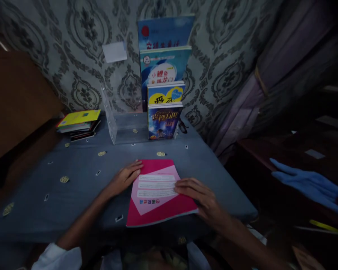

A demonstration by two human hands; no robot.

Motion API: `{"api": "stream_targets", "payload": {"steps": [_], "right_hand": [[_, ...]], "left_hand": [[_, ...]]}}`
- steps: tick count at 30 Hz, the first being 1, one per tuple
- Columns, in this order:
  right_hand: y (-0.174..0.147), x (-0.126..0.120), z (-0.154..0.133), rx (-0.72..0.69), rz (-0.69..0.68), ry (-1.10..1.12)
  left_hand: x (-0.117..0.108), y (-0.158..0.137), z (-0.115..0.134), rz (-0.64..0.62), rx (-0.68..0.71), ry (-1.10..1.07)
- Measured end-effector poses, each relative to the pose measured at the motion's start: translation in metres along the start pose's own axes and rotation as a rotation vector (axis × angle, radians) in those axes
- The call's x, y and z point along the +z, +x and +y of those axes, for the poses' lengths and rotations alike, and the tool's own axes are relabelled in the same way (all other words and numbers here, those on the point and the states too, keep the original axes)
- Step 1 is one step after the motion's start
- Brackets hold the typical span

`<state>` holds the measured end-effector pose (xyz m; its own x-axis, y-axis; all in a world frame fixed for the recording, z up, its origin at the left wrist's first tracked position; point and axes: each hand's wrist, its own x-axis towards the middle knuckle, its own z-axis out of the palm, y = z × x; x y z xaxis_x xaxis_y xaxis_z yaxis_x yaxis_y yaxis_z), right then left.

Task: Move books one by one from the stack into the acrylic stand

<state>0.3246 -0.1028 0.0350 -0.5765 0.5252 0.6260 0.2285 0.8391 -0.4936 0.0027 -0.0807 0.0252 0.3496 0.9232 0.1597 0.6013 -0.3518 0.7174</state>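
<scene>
A pink-and-red softcover book (157,210) lies on the cloth-covered table at its near edge, its printing upside down to me. My left hand (127,175) rests at the book's far left corner, fingers stretched out and touching the edge and cover. Over the right side, my right hand (198,193) has its fingers on the cover and its thumb side hidden at the book's right edge. Beyond the book stands a clear acrylic rack (109,116). Several upright books fill its right end, with a dark blue book (163,122) in front.
A stack of books (80,119) lies at the table's back left. Dark glasses (183,126) sit beside the rack. A white card (114,51) is on the patterned wall. At the right are a tied curtain (242,101) and a blue glove (307,182), beyond the table (81,202).
</scene>
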Motion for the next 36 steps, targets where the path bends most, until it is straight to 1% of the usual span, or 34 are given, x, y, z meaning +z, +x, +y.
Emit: {"api": "stream_targets", "payload": {"steps": [2, 4, 6, 8, 11, 13, 15, 17, 19, 21, 24, 26, 27, 29, 31, 33, 35, 36], "right_hand": [[0.022, -0.003, 0.001, 0.059, 0.084, 0.077], [0.04, -0.003, 0.004, 0.174, 0.156, 0.099], [0.053, 0.001, 0.01, 0.313, 0.214, 0.098], [0.064, 0.008, 0.017, 0.423, 0.274, 0.105], [0.08, 0.017, 0.025, 0.496, 0.357, 0.119], [0.093, 0.018, 0.026, 0.475, 0.393, 0.135], [0.106, 0.017, 0.024, 0.425, 0.414, 0.145], [0.117, 0.017, 0.022, 0.394, 0.434, 0.137], [0.121, 0.022, 0.024, 0.396, 0.443, 0.135], [0.119, 0.032, 0.029, 0.421, 0.431, 0.155], [0.111, 0.05, 0.038, 0.457, 0.398, 0.176], [0.108, 0.057, 0.042, 0.456, 0.382, 0.177], [0.11, 0.058, 0.043, 0.447, 0.374, 0.174], [0.121, 0.055, 0.043, 0.416, 0.351, 0.154], [0.145, 0.044, 0.039, 0.36, 0.331, 0.102], [0.184, 0.028, 0.034, 0.262, 0.334, 0.028], [0.233, 0.009, 0.029, 0.134, 0.327, -0.038], [0.259, -0.001, 0.026, 0.066, 0.351, -0.07]], "left_hand": [[-0.007, 0.003, 0.006, 0.024, -0.085, -0.195], [-0.008, 0.005, 0.011, 0.098, -0.165, -0.389], [-0.004, 0.007, 0.013, 0.203, -0.191, -0.566], [0.003, 0.008, 0.013, 0.315, -0.173, -0.641], [0.014, 0.009, 0.014, 0.402, -0.113, -0.582], [0.015, 0.01, 0.019, 0.447, -0.114, -0.55], [0.009, 0.013, 0.027, 0.495, -0.114, -0.511], [0.001, 0.018, 0.033, 0.541, -0.077, -0.448], [-0.006, 0.024, 0.031, 0.568, -0.048, -0.396], [-0.005, 0.027, 0.02, 0.585, -0.078, -0.37], [0.007, 0.028, -0.008, 0.602, -0.174, -0.355], [0.012, 0.026, -0.022, 0.596, -0.183, -0.356], [0.01, 0.026, -0.025, 0.59, -0.171, -0.35], [-0.005, 0.029, -0.024, 0.591, -0.134, -0.306], [-0.037, 0.039, -0.012, 0.617, -0.076, -0.217], [-0.083, 0.058, 0.006, 0.632, 0.054, -0.123], [-0.138, 0.086, 0.025, 0.669, 0.219, -0.088], [-0.165, 0.102, 0.034, 0.715, 0.297, -0.09]]}}
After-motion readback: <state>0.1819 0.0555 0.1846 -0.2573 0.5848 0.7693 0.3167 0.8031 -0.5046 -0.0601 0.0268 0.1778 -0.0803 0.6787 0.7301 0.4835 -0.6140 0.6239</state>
